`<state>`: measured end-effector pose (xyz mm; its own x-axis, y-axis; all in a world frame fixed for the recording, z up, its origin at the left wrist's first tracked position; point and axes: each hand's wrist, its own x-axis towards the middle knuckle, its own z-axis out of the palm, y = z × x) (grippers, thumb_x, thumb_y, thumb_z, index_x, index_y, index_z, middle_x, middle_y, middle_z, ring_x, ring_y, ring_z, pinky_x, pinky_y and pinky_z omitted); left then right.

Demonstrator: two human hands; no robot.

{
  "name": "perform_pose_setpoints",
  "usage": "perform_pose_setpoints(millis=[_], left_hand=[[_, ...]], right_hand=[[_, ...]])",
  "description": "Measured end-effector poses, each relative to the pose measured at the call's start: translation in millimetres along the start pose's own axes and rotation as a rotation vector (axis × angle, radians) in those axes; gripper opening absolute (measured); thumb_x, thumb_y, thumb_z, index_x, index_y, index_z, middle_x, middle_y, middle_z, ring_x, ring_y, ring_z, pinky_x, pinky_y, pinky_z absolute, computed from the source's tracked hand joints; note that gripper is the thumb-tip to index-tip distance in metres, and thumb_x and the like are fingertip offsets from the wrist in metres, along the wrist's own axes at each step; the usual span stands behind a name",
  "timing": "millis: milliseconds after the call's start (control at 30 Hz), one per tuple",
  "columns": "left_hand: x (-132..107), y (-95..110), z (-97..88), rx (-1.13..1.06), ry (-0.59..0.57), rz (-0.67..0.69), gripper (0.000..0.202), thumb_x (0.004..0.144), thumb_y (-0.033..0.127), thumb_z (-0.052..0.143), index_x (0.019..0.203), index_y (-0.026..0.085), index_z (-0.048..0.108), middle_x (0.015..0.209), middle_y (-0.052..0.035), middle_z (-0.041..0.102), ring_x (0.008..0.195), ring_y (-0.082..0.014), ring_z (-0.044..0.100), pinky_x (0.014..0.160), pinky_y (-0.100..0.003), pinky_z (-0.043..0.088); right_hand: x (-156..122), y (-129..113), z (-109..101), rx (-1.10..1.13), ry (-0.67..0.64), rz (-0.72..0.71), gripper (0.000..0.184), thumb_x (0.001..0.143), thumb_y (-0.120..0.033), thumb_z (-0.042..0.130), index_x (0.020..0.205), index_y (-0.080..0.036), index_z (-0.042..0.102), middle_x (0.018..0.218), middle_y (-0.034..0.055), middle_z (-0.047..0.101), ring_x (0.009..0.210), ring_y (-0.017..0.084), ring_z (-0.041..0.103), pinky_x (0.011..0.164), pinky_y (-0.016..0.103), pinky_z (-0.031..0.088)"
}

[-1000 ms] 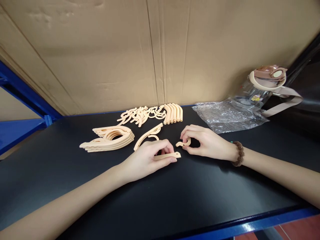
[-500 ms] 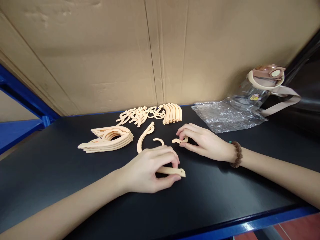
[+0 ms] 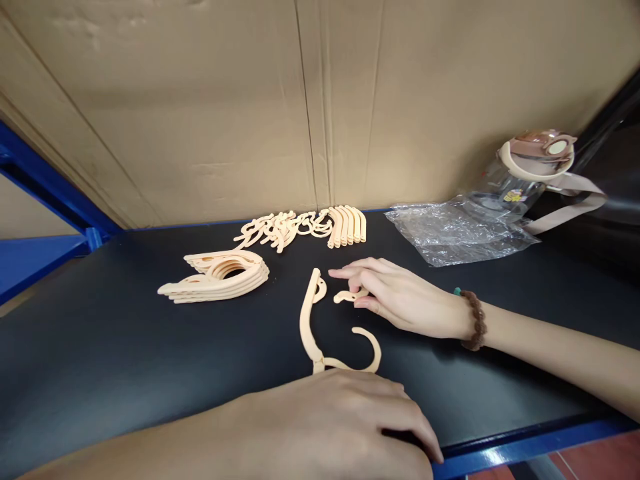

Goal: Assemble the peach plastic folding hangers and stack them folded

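A beige folding hanger (image 3: 309,327) lies partly under my left hand (image 3: 345,420), near the table's front edge. One arm and the curved hook (image 3: 376,350) stick out beyond the knuckles, while its other end is covered by the hand. My left fingers are curled down over that covered part. Beyond the hook, my right hand (image 3: 400,293) pinches a small curved beige hanger piece (image 3: 344,296) between thumb and fingers, its index finger stretched toward the far end of the hanger arm. The rest of that piece is hidden by the fingers.
A stack of folded beige hangers (image 3: 220,283) lies at left. Loose hook pieces (image 3: 280,230) and a row of curved arms (image 3: 347,227) lie near the cardboard wall (image 3: 200,107). Clear plastic bag (image 3: 450,230) and a strapped bottle (image 3: 530,173) are at right.
My left hand has moved toward me and to the right, bringing the hanger along, so more of its arm and hook shows. The right hand has shifted slightly left and nearer, still holding the small piece.
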<state>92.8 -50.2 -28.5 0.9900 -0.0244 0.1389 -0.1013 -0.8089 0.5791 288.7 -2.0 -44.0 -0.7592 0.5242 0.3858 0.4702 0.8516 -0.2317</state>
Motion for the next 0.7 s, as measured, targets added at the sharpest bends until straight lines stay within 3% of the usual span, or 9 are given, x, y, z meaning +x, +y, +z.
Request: perform_pose_setpoints(millis=[100, 267, 367, 467, 567, 700], left_hand=[[2.3, -1.0, 1.9, -0.039, -0.015, 0.028, 0.022, 0.095, 0.018, 0.041, 0.102, 0.012, 0.061, 0.122, -0.0071, 0.063, 0.119, -0.0187, 0.054, 0.115, -0.026, 0.028], [5.3, 2.9, 0.1, -0.106, -0.001, -0.031, 0.016, 0.091, 0.016, 0.046, 0.096, 0.018, 0.061, 0.118, -0.0045, 0.065, 0.114, -0.0173, 0.058, 0.107, -0.023, 0.039], [6.2, 4.8, 1.2, -0.108, 0.019, -0.079, 0.011, 0.091, 0.016, 0.050, 0.091, 0.021, 0.060, 0.114, -0.0031, 0.067, 0.106, -0.0168, 0.061, 0.098, -0.023, 0.046], [5.8, 1.6, 3.8, -0.051, 0.125, -0.144, 0.006, 0.088, 0.026, 0.059, 0.088, 0.020, 0.061, 0.111, -0.0042, 0.066, 0.094, -0.0162, 0.063, 0.087, -0.025, 0.049], [3.2, -5.1, 4.1, 0.043, 0.252, -0.266, 0.012, 0.085, 0.031, 0.066, 0.086, 0.020, 0.062, 0.109, -0.0031, 0.064, 0.092, -0.0153, 0.061, 0.086, -0.026, 0.046], [-0.3, -10.8, 1.2, 0.042, 0.266, -0.290, 0.011, 0.085, 0.029, 0.065, 0.085, 0.019, 0.061, 0.104, -0.0022, 0.065, 0.095, -0.0146, 0.060, 0.089, -0.026, 0.044]], right_hand=[[8.2, -2.3, 3.2, -0.018, -0.059, -0.043, 0.009, 0.098, -0.023, 0.040, 0.096, -0.018, 0.047, 0.116, 0.0126, 0.062, 0.115, 0.023, 0.049, 0.090, 0.039, 0.046], [13.6, -1.0, 7.1, -0.060, -0.112, -0.058, 0.013, 0.099, -0.025, 0.040, 0.098, -0.016, 0.049, 0.114, 0.0124, 0.062, 0.114, 0.025, 0.050, 0.088, 0.040, 0.045], [11.2, -0.2, 4.6, -0.081, -0.075, -0.007, 0.017, 0.099, -0.027, 0.037, 0.099, -0.016, 0.050, 0.112, 0.0120, 0.062, 0.101, 0.022, 0.055, 0.084, 0.038, 0.045], [6.4, 1.7, -0.2, -0.088, -0.037, 0.058, 0.020, 0.100, -0.028, 0.035, 0.096, -0.017, 0.051, 0.102, 0.0097, 0.062, 0.089, 0.020, 0.056, 0.080, 0.037, 0.045], [1.3, 6.4, -3.9, -0.028, 0.007, 0.170, 0.021, 0.100, -0.029, 0.033, 0.094, -0.018, 0.050, 0.094, 0.0071, 0.061, 0.085, 0.020, 0.057, 0.077, 0.036, 0.046], [-1.9, 14.0, -3.9, 0.091, 0.074, 0.264, 0.022, 0.101, -0.032, 0.032, 0.102, -0.020, 0.050, 0.104, 0.0066, 0.060, 0.094, 0.018, 0.058, 0.083, 0.035, 0.048]])
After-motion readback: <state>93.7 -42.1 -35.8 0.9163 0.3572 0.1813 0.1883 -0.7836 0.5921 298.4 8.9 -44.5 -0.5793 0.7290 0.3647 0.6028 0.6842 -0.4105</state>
